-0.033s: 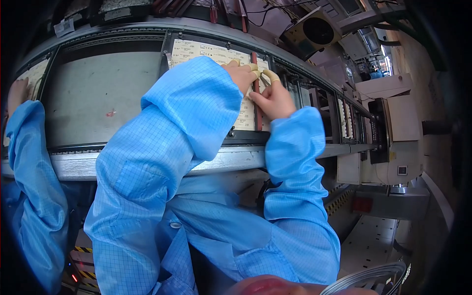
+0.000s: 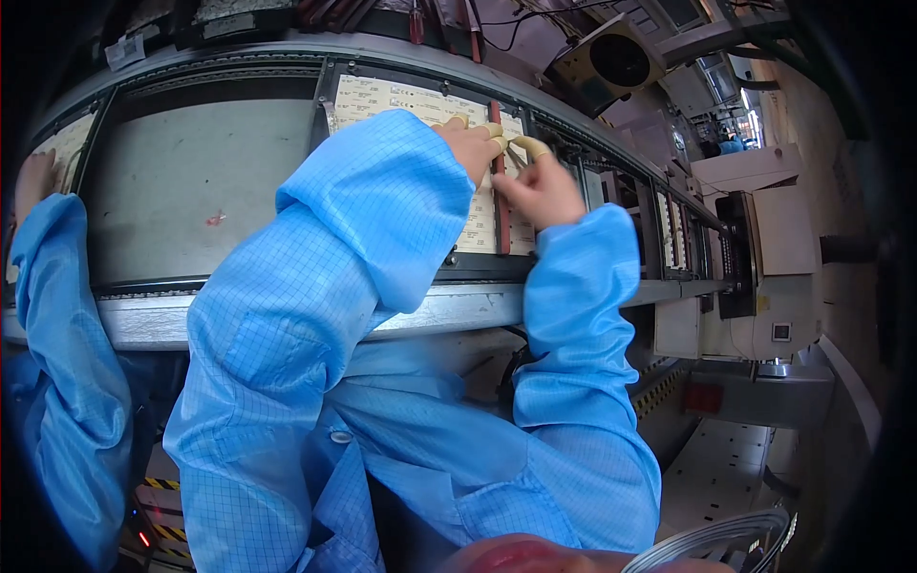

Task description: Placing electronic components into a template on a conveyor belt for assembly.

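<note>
A cream panel (image 2: 368, 94) with rows of small printing lies in a dark frame on a conveyor line. Across its right part runs a narrow reddish-brown strip (image 2: 502, 215). My left hand (image 2: 468, 151) reaches over the panel, fingers bent and close together, with pale yellow finger cots on the tips touching down at the strip. Just right of the strip, my right hand (image 2: 546, 191) is slightly blurred, thumb and cot-covered index finger curled toward the left fingertips. A thin dark sliver shows between the two hands; its kind cannot be made out.
At far left, another person's hand (image 2: 36, 177) in a blue sleeve rests by a second panel (image 2: 72, 153). A grey plate (image 2: 205, 181) lies between. The metal rail (image 2: 439, 310) runs along my front. Tools with red handles (image 2: 415, 27) stand behind; a boxy fan-like unit (image 2: 616, 59) is beyond right.
My right hand has shifted slightly to the right, baring more of the panel beside the strip. My left hand stays in nearly the same place.
</note>
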Demonstrator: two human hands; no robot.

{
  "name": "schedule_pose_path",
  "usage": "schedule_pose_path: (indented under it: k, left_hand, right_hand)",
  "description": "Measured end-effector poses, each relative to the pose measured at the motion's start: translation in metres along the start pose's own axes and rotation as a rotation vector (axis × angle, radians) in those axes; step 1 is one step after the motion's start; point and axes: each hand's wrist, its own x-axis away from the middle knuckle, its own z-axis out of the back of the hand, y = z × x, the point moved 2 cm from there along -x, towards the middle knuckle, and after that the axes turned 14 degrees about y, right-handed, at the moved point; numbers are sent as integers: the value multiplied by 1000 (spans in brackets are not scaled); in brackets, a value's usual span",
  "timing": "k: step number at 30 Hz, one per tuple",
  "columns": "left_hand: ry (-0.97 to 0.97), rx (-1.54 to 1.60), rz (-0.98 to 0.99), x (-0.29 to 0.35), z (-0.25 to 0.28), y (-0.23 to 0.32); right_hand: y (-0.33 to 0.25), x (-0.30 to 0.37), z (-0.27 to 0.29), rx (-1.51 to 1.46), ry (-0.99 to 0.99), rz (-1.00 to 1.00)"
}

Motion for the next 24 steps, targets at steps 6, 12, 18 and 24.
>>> schedule_pose_path:
  k: [6, 12, 18, 24]
  left_hand:
    - [23, -88, 37, 0, 2, 14]
    - [15, -126, 65, 6, -5, 18]
    - [-4, -93, 101, 5, -1, 19]
    - [39, -42, 77, 3, 0, 17]
  right_hand:
    - [24, -49, 9, 260, 82, -4]
    - [22, -54, -16, 363, 7, -86]
    - [25, -57, -20, 348, 46, -31]
    - [35, -53, -7, -233, 66, -92]
